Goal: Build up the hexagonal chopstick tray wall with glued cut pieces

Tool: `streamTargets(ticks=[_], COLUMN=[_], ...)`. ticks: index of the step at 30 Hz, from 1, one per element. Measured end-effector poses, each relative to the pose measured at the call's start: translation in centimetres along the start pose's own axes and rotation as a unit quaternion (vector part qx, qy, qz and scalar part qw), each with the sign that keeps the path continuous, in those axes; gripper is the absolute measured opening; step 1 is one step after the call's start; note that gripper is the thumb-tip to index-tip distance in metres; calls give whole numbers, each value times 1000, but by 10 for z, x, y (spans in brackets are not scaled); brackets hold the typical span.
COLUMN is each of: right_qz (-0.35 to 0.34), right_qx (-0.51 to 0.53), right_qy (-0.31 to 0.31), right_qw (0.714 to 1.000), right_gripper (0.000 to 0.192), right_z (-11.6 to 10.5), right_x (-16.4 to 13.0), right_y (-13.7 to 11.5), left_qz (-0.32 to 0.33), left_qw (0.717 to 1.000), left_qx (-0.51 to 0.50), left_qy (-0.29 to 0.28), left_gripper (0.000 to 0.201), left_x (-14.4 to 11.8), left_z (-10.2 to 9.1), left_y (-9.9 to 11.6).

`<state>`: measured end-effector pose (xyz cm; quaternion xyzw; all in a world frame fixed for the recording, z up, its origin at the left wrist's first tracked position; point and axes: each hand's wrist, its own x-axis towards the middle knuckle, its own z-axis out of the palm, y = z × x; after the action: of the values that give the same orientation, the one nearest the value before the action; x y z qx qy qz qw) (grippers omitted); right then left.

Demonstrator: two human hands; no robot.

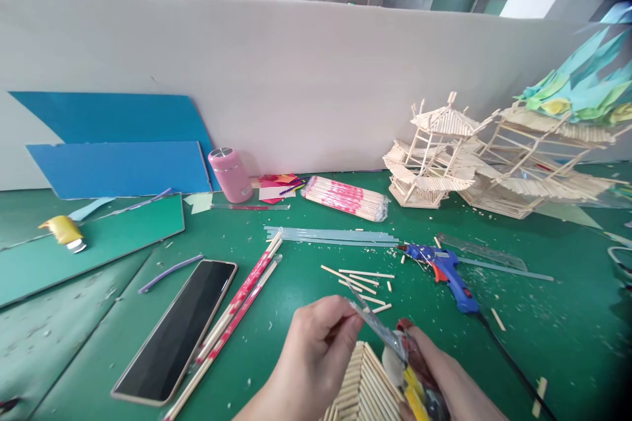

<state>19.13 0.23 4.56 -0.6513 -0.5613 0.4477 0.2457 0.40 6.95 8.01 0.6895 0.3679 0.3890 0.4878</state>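
Observation:
My right hand (439,368), at the lower right, is closed around a pair of cutters (382,327) with a grey metal blade and yellow and dark handles. The blade points up and left. My left hand (320,335) is pinched shut beside the blade; whatever is between its fingertips is too hidden to name. Under both hands lies a panel of wooden sticks (365,388) set side by side in a slanting pattern, partly covered by the hands. Just beyond the blade, several loose cut sticks (363,281) are scattered on the green table (296,276).
A blue glue gun (447,270) with a black cord lies right, near glue sticks (330,235). Stick models (434,151) stand behind. A phone (178,329), wrapped sticks (241,302), a stick bundle (345,198), a pink flask (230,175) and blue boards (123,168) are also there.

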Motion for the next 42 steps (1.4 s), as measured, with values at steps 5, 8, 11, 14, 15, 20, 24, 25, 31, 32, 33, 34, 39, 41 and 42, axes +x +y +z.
streamTargets(ticks=[5, 8, 11, 14, 15, 20, 24, 25, 31, 32, 33, 34, 39, 41, 42], right_qz=[43, 43, 38, 27, 23, 0, 26, 33, 44, 40, 33, 25, -20, -31, -37], right_qx=[13, 13, 15, 2, -9, -37, 7, 13, 38, 39, 40, 40, 9, -32, -52], right_qy=[-4, -7, -10, -18, -31, -38, -27, -23, -28, -28, -29, -30, -30, -7, 8], right_qw=[999, 999, 999, 999, 999, 999, 999, 999, 998, 998, 998, 998, 999, 999, 998], right_gripper=[27, 27, 36, 70, 79, 79, 63, 57, 28, 30, 29, 28, 54, 57, 58], right_z=[-5, -2, 3, 5, 5, 5, 7, 7, 9, 9, 9, 8, 2, -1, -3], right_x=[8, 8, 4, -1, -2, -5, 0, 2, 9, 9, 7, 6, -2, -4, -4], right_y=[7, 10, 12, 15, 16, 17, 13, 13, 6, 4, 1, -3, -16, -17, -18], left_qz=[-145, -135, -38, 93, 127, 200, 188, 175, 103, 96, 90, 82, -5, -64, -90], left_qw=[950, 967, 999, 986, 979, 956, 960, 964, 980, 982, 983, 985, 1000, 992, 982], left_qx=[-250, -196, -6, 135, 157, 215, 207, 199, 168, 163, 158, 151, 23, -89, -146], left_qy=[-116, -93, -10, 28, 23, 5, 18, 19, 5, 5, 5, 5, -17, -59, -80], left_gripper=[29, 27, 24, 23, 23, 19, 20, 20, 23, 24, 25, 25, 28, 28, 29], left_x=[3, 2, 1, 0, 1, 0, 0, 0, 1, 1, 2, 2, 3, 4, 4], left_z=[-11, -7, 1, 3, 2, -5, -4, -4, -4, -4, -4, -4, -5, -7, -7], left_y=[-1, -2, -2, 0, 0, 2, 1, 1, 0, -1, -1, -2, -5, -6, -7])
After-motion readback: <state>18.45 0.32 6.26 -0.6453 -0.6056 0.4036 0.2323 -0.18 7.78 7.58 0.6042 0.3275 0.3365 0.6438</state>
